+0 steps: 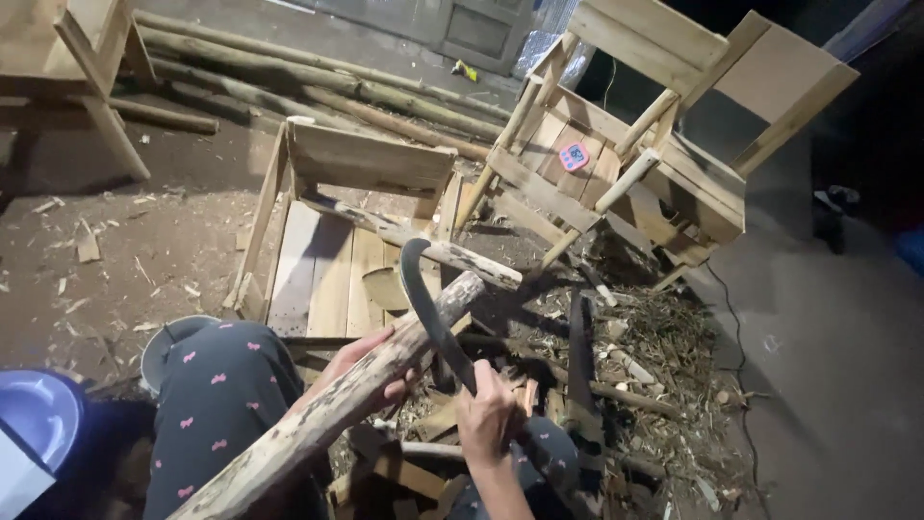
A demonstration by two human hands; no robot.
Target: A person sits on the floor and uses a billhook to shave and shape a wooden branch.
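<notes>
Running from lower left up to the right, the pole point(337, 404) is gripped underneath by the left hand point(371, 371), while the right hand point(489, 414), just right of it, is clenched on the sickle point(428, 308), whose blade is laid across its upper end.

At twelve o'clock we see a row of bare logs point(318, 82) lying along the dirt floor point(144, 250). Just below them, near centre, an unfinished wooden chair frame point(356, 193) lies on its back. At two o'clock another wooden chair point(654, 144) stands tilted, a small pink gadget point(574, 156) resting on its slats. Wood chips and offcuts point(654, 366) heap up at four o'clock. A blue basin point(38, 414) sits at eight o'clock.
</notes>
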